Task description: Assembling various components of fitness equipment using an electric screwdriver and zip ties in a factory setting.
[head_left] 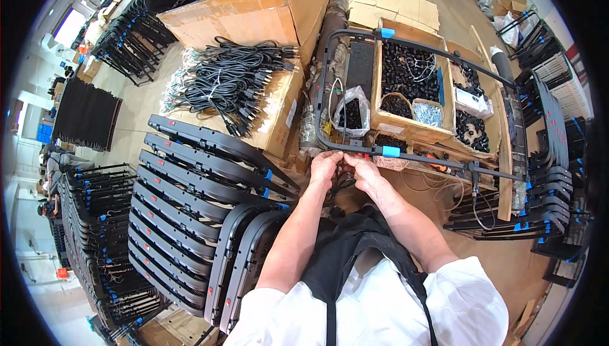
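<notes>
A black tubular metal frame (431, 159) with strips of blue tape lies across the workbench in front of me. At its near left part, my left hand (324, 167) and my right hand (363, 169) meet side by side with bent fingers closed at the tube. Dark cable loops (343, 181) hang just below and between them. A small red part (360, 153) shows on the tube beside my right fingertips. What the fingers pinch is too small and covered to make out. A thin cable (480, 209) dangles from the frame's right side.
Beyond the tube sit a wooden box (375, 101) of small black parts and screws, and a plastic bag (355, 112). Bundled black cables (222, 86) lie on a carton at the left. Stacked black machine bases (184, 200) crowd my left; more frames (552, 181) stand right.
</notes>
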Tool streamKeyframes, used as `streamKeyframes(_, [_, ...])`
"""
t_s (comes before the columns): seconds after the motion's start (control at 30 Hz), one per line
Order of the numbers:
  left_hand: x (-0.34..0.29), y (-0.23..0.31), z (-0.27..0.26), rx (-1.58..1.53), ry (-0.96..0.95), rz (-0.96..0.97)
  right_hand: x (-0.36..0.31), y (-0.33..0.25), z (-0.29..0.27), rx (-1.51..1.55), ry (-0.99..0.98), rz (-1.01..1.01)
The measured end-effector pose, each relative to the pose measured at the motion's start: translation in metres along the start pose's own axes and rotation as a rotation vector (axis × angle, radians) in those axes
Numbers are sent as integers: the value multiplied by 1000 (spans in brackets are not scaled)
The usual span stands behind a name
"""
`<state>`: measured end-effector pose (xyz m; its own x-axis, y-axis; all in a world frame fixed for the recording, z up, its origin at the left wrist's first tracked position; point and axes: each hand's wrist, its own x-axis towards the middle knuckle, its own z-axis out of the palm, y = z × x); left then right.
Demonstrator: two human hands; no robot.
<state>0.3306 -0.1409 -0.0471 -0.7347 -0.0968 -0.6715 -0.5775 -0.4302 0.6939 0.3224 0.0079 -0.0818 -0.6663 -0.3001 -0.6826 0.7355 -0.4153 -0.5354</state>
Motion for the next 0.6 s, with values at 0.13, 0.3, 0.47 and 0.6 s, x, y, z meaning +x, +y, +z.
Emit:
streamKeyframes(0.13, [2,8,-7,91,-53,-85,5,-1,0,13,35,6])
streamKeyframes(0.3, [-6,16,-7,169,-61,-177,-7,-8,5,-51,-67,-27])
streamKeyframes(0.47, [-18,8,-2,270,-104,-30,-23,-31,-4,-518,-177,-219])
streamKeyframes(0.6, [-17,-31,-13,106,-42,139,-78,-83,52,-1535,-14,-375])
